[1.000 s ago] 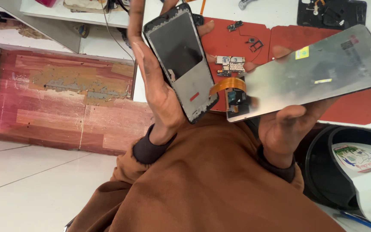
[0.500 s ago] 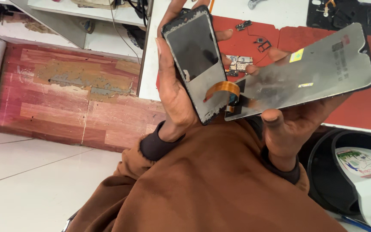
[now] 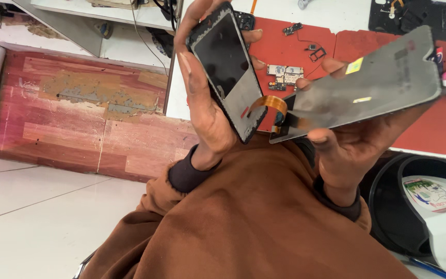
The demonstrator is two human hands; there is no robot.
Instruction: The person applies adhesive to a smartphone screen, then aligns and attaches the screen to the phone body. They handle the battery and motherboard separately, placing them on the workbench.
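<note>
Head view: our left hand (image 3: 207, 111) has its fingers wrapped shut around the phone frame (image 3: 228, 70), held upright above the lap, while our right hand (image 3: 352, 144) pinches the detached display panel (image 3: 372, 82) between thumb and fingers, back side up, just beside the frame. The panel is already lifted clear, but its orange flex cable (image 3: 270, 102) curls toward the frame's lower end and we cannot tell whether it is unplugged. Behind on the surface, the red mat (image 3: 295, 49) carries small circuit boards (image 3: 284, 74).
</note>
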